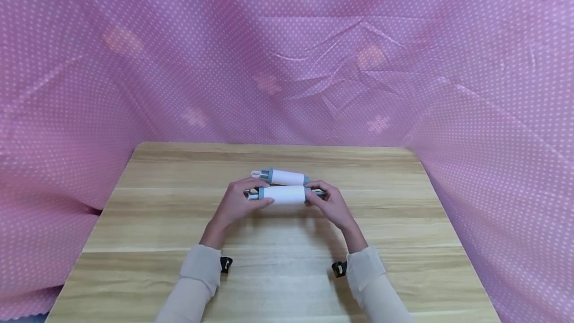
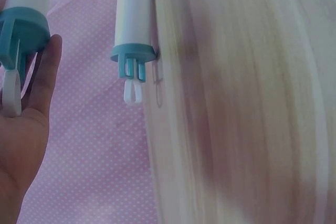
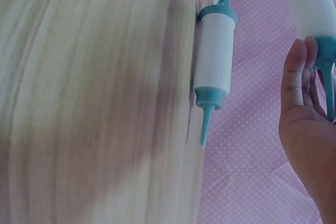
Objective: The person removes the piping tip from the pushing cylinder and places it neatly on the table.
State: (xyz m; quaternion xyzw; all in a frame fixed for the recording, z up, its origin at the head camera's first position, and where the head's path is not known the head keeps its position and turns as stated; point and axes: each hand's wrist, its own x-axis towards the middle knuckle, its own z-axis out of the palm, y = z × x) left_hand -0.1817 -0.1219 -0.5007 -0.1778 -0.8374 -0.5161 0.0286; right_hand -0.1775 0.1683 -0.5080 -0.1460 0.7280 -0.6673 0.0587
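Both hands hold up a decorating syringe (image 1: 284, 194) with a white barrel and teal ends, lying level between them. My left hand (image 1: 244, 198) grips its plunger end, thumb along the near side and fingers on the far side. At the nozzle end, my right hand (image 1: 329, 206) pinches the teal collar. In the left wrist view a white pull loop (image 2: 11, 94) shows beside the palm. A matching syringe (image 3: 215, 51) lies on the table just behind the held one, its loop to the left. Its slim teal nozzle (image 3: 207, 124) shows in the right wrist view.
The wood-grain table (image 1: 287, 273) stretches to both sides and in front of the hands. Pink dotted cloth (image 1: 287, 88) hangs behind the table and along its sides. Small black devices (image 1: 339, 268) sit at the cuffs of both light sleeves.
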